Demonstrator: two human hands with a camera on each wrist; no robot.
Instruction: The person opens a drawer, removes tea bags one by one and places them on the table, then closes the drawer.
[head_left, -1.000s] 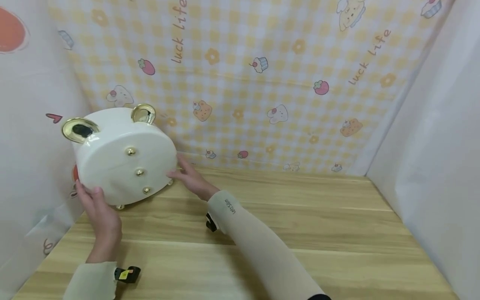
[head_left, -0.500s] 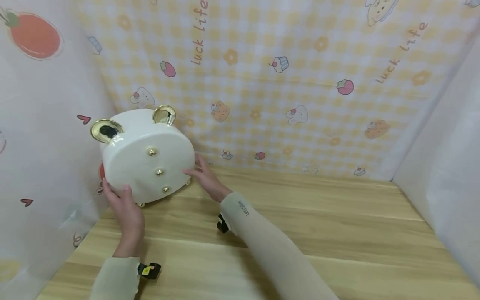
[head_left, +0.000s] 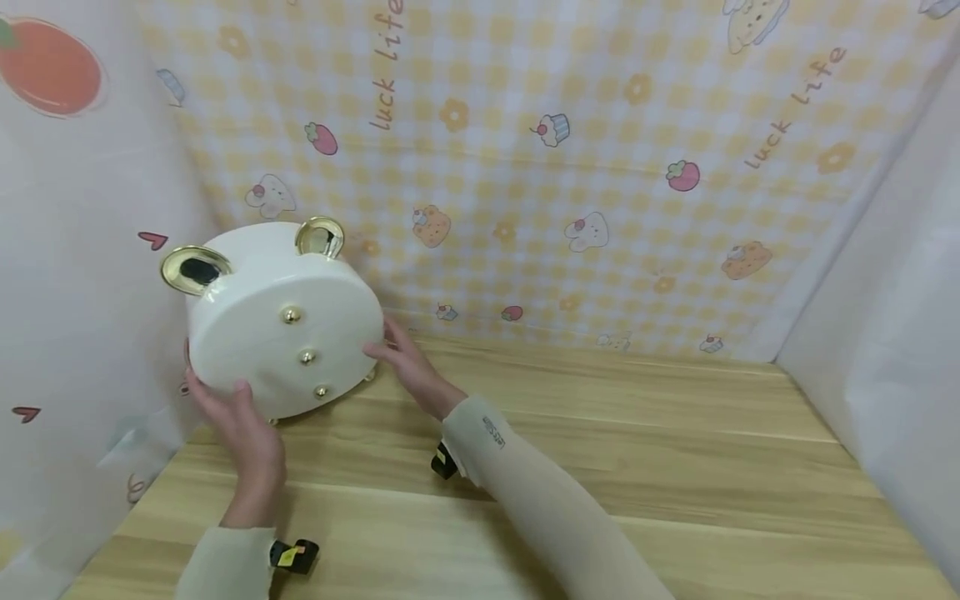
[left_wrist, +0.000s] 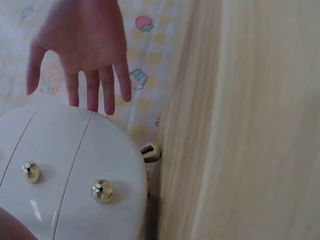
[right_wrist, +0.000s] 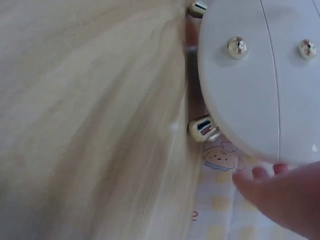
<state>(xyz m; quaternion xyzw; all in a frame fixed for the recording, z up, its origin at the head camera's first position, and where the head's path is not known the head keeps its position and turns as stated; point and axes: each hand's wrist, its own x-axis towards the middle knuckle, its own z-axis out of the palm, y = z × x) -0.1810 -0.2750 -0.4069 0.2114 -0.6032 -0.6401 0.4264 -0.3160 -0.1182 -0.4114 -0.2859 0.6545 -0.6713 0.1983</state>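
The left hand (head_left: 251,437) and right hand (head_left: 416,371) flanked the white box (head_left: 258,346) at its lower sides, fingers extended and spread apart, probably to steady it evenly.

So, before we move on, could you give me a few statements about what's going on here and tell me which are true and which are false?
1. The white box has two gold ears. True.
2. The left hand and right hand are at opposite sides of the box. True.
3. One hand grips an ear. False: neither hand is on the ears.
4. The table has a wood-grain look, with a checked cloth behind it. True.
5. The box is at the table's right end. False: it is toward the left.
6. The cloth is plain. False: it has printed words and pictures.
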